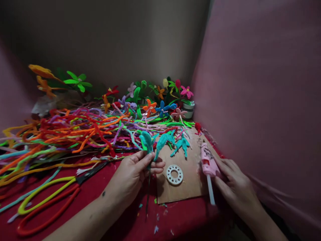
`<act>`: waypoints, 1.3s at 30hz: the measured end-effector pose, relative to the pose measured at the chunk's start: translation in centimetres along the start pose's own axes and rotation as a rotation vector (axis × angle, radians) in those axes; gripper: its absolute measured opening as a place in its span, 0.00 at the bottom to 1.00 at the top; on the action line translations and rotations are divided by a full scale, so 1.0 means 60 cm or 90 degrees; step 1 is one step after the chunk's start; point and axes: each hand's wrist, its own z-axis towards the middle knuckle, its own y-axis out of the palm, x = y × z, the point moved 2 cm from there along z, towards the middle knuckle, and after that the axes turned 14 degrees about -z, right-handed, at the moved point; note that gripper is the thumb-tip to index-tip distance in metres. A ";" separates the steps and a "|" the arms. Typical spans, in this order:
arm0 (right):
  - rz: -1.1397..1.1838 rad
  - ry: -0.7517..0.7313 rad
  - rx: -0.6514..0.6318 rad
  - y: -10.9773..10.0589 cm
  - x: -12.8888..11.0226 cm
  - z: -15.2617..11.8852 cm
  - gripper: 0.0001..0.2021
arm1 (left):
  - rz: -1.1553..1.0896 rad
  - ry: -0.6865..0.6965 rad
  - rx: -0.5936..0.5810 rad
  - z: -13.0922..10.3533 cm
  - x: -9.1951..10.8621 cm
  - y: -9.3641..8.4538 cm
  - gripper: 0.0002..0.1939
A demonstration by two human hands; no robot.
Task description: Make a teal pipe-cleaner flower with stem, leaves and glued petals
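My left hand (134,170) pinches a teal pipe cleaner flower (146,140) by its stem, and the thin dark stem hangs down below my fingers. One teal petal (162,143) leans out to the right of my fingertips. My right hand (233,182) is wrapped round the handle of a pink glue gun (207,160), whose nozzle points away from me; a clear glue stick (210,190) sticks out of its back end. Between the hands lies a wooden board (190,182) with a white ring with holes (175,174) on it. Another teal petal piece (182,146) rests farther back on the board.
A big tangle of coloured pipe cleaners (67,130) covers the left side. Scissors with yellow and red handles (50,197) lie at the front left. Finished flowers (163,108) and a small white pot (188,108) stand along the back. Pink cloth (258,83) hangs at the right.
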 end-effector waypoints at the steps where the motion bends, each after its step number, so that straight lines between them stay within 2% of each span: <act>1: -0.029 0.006 -0.015 0.010 0.011 0.007 0.18 | 0.002 0.000 0.000 0.001 0.000 0.000 0.05; 4: -0.121 0.015 -0.077 0.035 0.035 0.032 0.14 | 0.012 -0.013 -0.010 0.002 -0.001 0.002 0.05; 9: -0.242 0.005 -0.127 0.060 0.056 0.064 0.15 | 0.004 -0.009 -0.018 0.002 -0.003 -0.002 0.07; 12: -0.252 -0.012 -0.126 0.047 0.054 0.064 0.15 | -0.012 -0.022 -0.020 0.000 -0.004 -0.004 0.07; 15: -0.242 0.019 -0.025 0.004 0.026 0.049 0.15 | -0.032 -0.039 -0.034 -0.003 -0.005 -0.002 0.06; 17: -0.134 0.055 0.056 -0.026 -0.010 0.036 0.14 | -0.038 -0.046 -0.048 -0.007 -0.006 0.001 0.06; 19: 0.100 0.058 0.063 -0.041 -0.057 0.026 0.09 | -0.036 -0.055 -0.061 -0.011 -0.007 0.004 0.05; 22: 0.419 0.081 -0.140 -0.027 -0.127 0.028 0.09 | -0.029 -0.077 -0.080 -0.018 -0.007 0.013 0.06; 25: 0.674 0.210 -0.182 -0.006 -0.170 0.043 0.11 | -0.017 -0.096 -0.111 -0.024 -0.009 0.022 0.07; 27: 0.797 0.252 -0.221 0.005 -0.188 0.052 0.10 | -0.012 -0.102 -0.132 -0.026 -0.012 0.025 0.08; 29: 0.869 0.280 -0.247 0.013 -0.199 0.056 0.09 | -0.014 -0.101 -0.152 -0.026 -0.015 0.024 0.09; 33: 0.911 0.324 -0.242 0.020 -0.204 0.055 0.06 | -0.012 -0.099 -0.175 -0.026 -0.018 0.019 0.10; 36: 0.986 0.383 -0.252 0.021 -0.200 0.057 0.06 | 0.003 -0.102 -0.151 -0.025 -0.014 0.014 0.09; 39: 0.995 0.383 -0.214 0.017 -0.192 0.065 0.07 | 0.037 -0.087 -0.124 -0.024 -0.010 0.010 0.10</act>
